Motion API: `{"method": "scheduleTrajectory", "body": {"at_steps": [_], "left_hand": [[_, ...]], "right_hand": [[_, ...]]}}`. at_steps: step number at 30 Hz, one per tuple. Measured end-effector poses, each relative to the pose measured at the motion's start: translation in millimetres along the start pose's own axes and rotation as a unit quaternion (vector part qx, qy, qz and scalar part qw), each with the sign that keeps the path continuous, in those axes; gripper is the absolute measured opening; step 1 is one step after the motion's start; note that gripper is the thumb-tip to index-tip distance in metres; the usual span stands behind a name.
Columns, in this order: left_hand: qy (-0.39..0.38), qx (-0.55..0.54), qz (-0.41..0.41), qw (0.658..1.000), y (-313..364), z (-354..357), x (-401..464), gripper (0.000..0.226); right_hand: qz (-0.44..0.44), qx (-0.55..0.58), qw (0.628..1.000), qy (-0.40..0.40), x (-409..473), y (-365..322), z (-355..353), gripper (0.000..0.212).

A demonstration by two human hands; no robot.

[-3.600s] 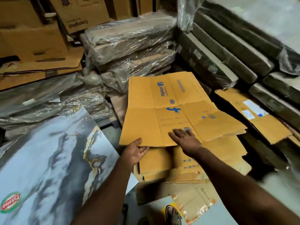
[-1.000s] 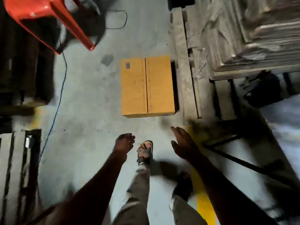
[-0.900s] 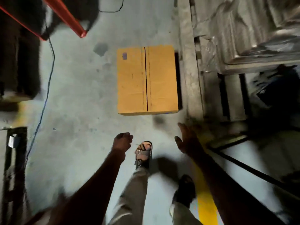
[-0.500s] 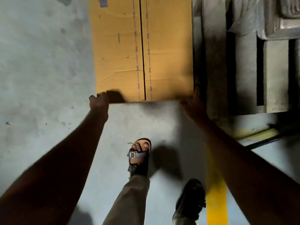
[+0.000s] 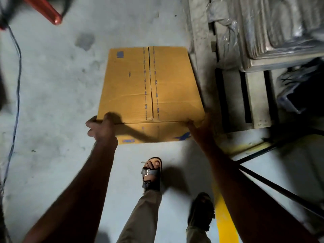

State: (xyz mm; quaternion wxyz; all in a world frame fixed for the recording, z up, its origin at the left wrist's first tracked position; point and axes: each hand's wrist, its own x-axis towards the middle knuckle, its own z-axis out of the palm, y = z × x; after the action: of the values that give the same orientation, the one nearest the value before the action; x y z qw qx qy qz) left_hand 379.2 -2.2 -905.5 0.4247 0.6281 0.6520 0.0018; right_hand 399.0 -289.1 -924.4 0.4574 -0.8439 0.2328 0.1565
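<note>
A closed brown cardboard box (image 5: 149, 85) with blue print along its top seam sits ahead of me on the grey concrete floor. My left hand (image 5: 101, 128) grips its near left corner, with the fingers curled over the top edge. At the near right corner my right hand (image 5: 198, 125) holds the box, thumb on the top edge and fingers along the right side. The box's front face shows below its top. Whether its base touches the floor is unclear.
A wooden pallet (image 5: 233, 95) with plastic-wrapped stacks (image 5: 271, 28) stands close to the box's right side. A red chair leg (image 5: 50, 14) and a blue cable (image 5: 17, 76) are at the left. My sandalled foot (image 5: 151, 174), a yellow floor line (image 5: 226, 223) and a black rod (image 5: 280, 186) lie near me.
I turned from the flat cartons and walked up to the box. Both hands, empty a second ago, now hold its near corners, and its front face has come into view.
</note>
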Motion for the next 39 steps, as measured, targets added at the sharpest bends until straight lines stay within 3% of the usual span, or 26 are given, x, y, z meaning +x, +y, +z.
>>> {"method": "scheduleTrajectory", "body": {"at_steps": [6,12,16,21,24,27,30,34,39], "left_hand": [[0.012,0.022,0.040,0.999,40,-83,-66,0.053],[0.034,0.021,0.035,0.999,9,-181,-145,0.053],[0.075,-0.025,0.060,0.995,-33,-258,-213,0.049],[0.114,-0.076,0.108,0.985,-55,-350,-294,0.043],[0.118,-0.109,0.128,0.979,-44,-401,-334,0.040],[0.127,-0.137,0.149,0.971,-29,-450,-366,0.040],[0.119,-0.189,0.170,0.960,-17,-491,-393,0.040],[0.097,-0.244,0.199,0.944,0,-537,-424,0.040],[0.042,-0.319,0.238,0.916,28,-572,-453,0.040]], "right_hand": [[0.009,0.024,1.000,0.006,-79,-68,-77,0.082],[-0.003,-0.043,0.999,0.015,-181,-79,-138,0.067],[-0.044,-0.031,0.997,0.058,-270,-76,-177,0.065],[-0.113,0.006,0.987,0.110,-378,-76,-227,0.084],[-0.142,0.045,0.980,0.135,-426,-93,-259,0.064],[-0.184,0.066,0.967,0.166,-468,-125,-286,0.060],[-0.223,0.083,0.952,0.192,-508,-155,-308,0.054],[-0.248,0.113,0.933,0.235,-555,-190,-334,0.066],[-0.291,0.126,0.901,0.295,-603,-219,-370,0.058]]}}
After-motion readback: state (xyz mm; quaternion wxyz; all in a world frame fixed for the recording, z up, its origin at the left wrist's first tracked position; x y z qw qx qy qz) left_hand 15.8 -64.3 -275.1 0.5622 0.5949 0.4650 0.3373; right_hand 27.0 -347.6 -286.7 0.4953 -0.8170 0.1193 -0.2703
